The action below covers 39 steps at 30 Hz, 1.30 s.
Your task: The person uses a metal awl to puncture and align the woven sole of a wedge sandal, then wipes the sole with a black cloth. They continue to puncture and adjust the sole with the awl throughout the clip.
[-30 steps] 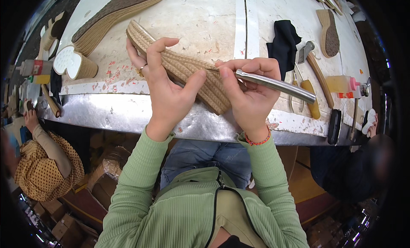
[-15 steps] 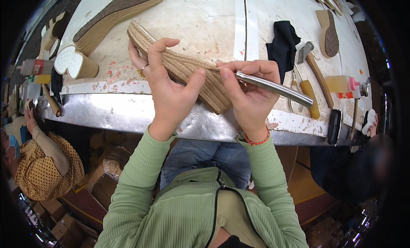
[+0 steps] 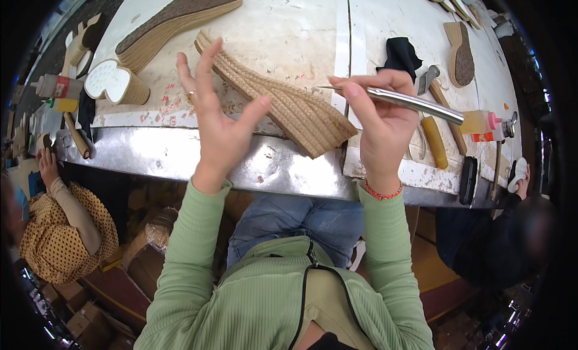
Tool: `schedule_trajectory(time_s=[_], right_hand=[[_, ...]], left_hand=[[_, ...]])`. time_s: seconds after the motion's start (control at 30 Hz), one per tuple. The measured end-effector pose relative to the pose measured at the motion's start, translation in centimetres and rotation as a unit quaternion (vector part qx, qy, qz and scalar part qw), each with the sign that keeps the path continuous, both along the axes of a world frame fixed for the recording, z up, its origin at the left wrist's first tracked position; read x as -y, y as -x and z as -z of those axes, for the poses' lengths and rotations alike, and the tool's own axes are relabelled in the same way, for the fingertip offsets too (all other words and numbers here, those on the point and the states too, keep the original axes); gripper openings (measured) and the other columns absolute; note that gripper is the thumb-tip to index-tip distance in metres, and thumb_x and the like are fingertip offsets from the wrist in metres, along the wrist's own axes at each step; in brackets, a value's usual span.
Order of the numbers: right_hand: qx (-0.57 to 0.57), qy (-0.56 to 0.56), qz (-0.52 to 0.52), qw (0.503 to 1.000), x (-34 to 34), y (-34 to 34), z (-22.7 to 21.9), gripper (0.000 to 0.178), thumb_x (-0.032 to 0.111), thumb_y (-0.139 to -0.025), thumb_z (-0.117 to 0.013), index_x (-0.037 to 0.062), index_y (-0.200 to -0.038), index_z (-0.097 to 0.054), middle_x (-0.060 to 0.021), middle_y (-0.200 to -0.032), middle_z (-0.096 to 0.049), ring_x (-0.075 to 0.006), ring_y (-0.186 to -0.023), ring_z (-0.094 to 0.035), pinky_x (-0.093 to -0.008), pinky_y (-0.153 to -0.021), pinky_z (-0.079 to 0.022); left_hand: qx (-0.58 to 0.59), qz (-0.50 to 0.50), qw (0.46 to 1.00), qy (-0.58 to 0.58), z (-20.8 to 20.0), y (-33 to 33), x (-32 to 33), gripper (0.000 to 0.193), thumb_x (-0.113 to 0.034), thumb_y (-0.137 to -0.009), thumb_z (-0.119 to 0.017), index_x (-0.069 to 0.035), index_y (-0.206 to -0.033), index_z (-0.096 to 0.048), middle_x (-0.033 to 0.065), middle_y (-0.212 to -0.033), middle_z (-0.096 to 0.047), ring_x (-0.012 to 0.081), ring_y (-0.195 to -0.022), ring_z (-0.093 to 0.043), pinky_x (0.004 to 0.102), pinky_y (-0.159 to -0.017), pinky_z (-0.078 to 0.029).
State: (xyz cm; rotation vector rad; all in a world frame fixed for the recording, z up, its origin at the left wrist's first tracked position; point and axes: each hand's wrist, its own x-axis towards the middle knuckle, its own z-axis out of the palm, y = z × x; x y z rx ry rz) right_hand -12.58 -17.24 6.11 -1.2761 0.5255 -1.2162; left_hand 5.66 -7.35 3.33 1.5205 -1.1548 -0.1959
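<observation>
A wedge shoe sole wrapped in braided tan rope lies slantwise on the table, its thick heel end toward me. My left hand is beside it with fingers spread. That thumb's tip overlaps the sole's edge in the view; whether it touches, I cannot tell. Between the thumb and fingers of my right hand is an awl with a thick steel handle. Its thin point faces left, above the sole's right part and apart from it.
Left stand a larger brown-bottomed wedge sole, a white-topped sole and squeeze bottles. To the right are black cloth, a hammer, a yellow-handled tool and another sole. Co-workers sit left and right.
My left hand has let go of the sole and moved slightly left, fingers opening. The awl has drawn away from the sole to the right with my right hand.
</observation>
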Motion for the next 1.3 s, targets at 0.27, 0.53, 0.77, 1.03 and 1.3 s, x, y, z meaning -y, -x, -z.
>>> schedule_trajectory(time_s=[0.27, 0.53, 0.77, 1.03, 1.3], right_hand=[[-0.049, 0.027, -0.062, 0.996, -0.4, -4.1, 0.3, 0.020, -0.001, -0.082, -0.070, -0.0009, -0.093, -0.054, -0.0044, -0.084, -0.062, -0.0080, -0.079, -0.064, -0.0219, -0.070, -0.055], [-0.071, 0.092, -0.034, 0.993, -0.9, -4.4, 0.9, 0.017, -0.001, -0.082, -0.071, -0.0025, -0.089, -0.056, -0.0045, -0.082, -0.062, -0.0088, -0.075, -0.065, -0.0220, -0.069, -0.055], [-0.079, 0.091, 0.021, 0.993, -0.9, -5.0, 0.9, 0.018, 0.000, -0.081, -0.072, -0.0027, -0.090, -0.056, -0.0069, -0.083, -0.063, -0.0108, -0.075, -0.066, -0.0237, -0.068, -0.056], [-0.067, 0.050, -0.001, 0.996, -0.9, -4.9, 0.9, 0.020, 0.001, -0.081, -0.071, -0.0026, -0.091, -0.054, -0.0080, -0.083, -0.063, -0.0114, -0.075, -0.066, -0.0247, -0.071, -0.056], [-0.068, -0.007, -0.015, 0.998, -0.4, -5.0, 0.2, 0.020, -0.001, -0.081, -0.069, -0.0012, -0.091, -0.052, -0.0057, -0.079, -0.061, -0.0113, -0.074, -0.066, -0.0235, -0.067, -0.055]], left_hand=[[-0.102, 0.045, 0.993, 0.026, 1.4, -1.1, 1.3, 0.085, -0.019, -0.068, -0.075, -0.007, -0.142, -0.035, 0.0224, -0.147, -0.028, 0.0377, -0.144, -0.014, 0.0472, -0.116, -0.019], [-0.095, 0.036, 0.994, 0.045, 1.9, -1.0, 2.1, 0.086, -0.017, -0.064, -0.072, -0.009, -0.139, -0.032, 0.0213, -0.141, -0.025, 0.0332, -0.132, -0.032, 0.0432, -0.113, -0.024], [-0.086, 0.036, 0.995, 0.042, 1.7, -1.0, 2.2, 0.085, -0.018, -0.063, -0.072, -0.008, -0.137, -0.032, 0.0194, -0.140, -0.025, 0.0313, -0.129, -0.034, 0.0417, -0.111, -0.027], [-0.104, 0.034, 0.993, 0.048, 2.0, -1.0, 2.2, 0.086, -0.018, -0.063, -0.073, -0.009, -0.137, -0.031, 0.0185, -0.140, -0.024, 0.0305, -0.126, -0.035, 0.0421, -0.111, -0.027], [-0.091, 0.027, 0.995, 0.039, 2.0, -0.9, 2.2, 0.088, -0.023, -0.064, -0.078, -0.009, -0.137, -0.031, 0.0207, -0.140, -0.024, 0.0336, -0.128, -0.034, 0.0448, -0.111, -0.026]])
